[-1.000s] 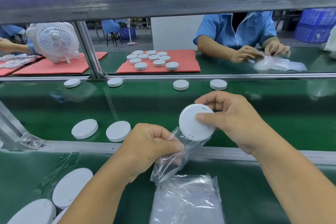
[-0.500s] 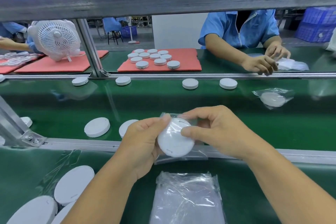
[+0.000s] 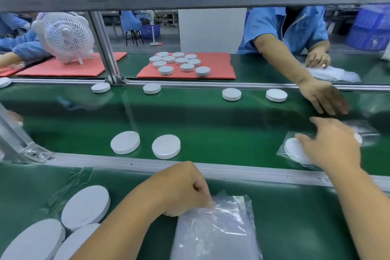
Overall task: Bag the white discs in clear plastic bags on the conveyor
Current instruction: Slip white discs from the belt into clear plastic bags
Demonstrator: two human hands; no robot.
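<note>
Bagged disc (image 3: 295, 151) lay on the belt (image 3: 211, 124), far right. I had the right hand (image 3: 331, 145) over it, fingers spread, touching the bag. Left hand (image 3: 185, 188) pinched the top of the bag stack (image 3: 215, 232) on the near bench. Two bare discs (image 3: 145, 143) sat mid-belt.

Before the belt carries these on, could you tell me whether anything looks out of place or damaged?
Nothing stands out. The bagged disc lies flat on the conveyor belt under the right hand, the loose discs sit flat, and the left hand pinches the bag stack.
</note>
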